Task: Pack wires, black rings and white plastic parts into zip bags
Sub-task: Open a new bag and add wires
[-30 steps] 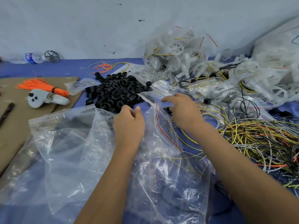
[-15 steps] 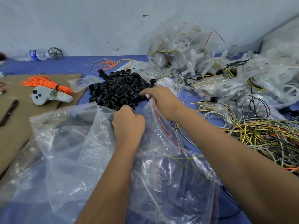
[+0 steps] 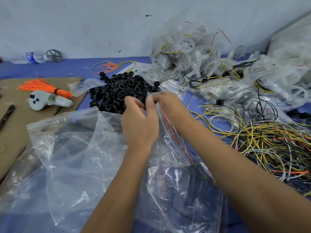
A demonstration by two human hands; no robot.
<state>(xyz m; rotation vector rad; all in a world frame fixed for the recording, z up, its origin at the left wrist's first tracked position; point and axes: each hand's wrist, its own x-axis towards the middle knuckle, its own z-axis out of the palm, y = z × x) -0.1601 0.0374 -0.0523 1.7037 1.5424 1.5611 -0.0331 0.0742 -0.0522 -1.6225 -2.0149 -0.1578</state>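
A heap of black rings (image 3: pixel 122 91) lies on the blue cloth just beyond my hands. My left hand (image 3: pixel 139 123) and my right hand (image 3: pixel 170 105) meet at the top edge of a clear zip bag (image 3: pixel 176 182) with a red seal line; both pinch its rim. A second, larger clear bag (image 3: pixel 67 148) lies to the left. A tangle of yellow, grey and black wires (image 3: pixel 262 142) spreads at the right. White plastic parts in bags (image 3: pixel 193 52) pile up at the back right.
On brown cardboard (image 3: pixel 15 132) at the left lie a bundle of orange ties (image 3: pixel 43 86) and a white controller (image 3: pixel 48 101). A water bottle (image 3: pixel 33 57) and a dark wheel (image 3: pixel 54 55) rest by the wall. Loose orange wires (image 3: pixel 109 66) lie behind the rings.
My right hand has moved left from the wire side to the bag's top edge beside the rings. My left hand has risen to meet it at the rim.
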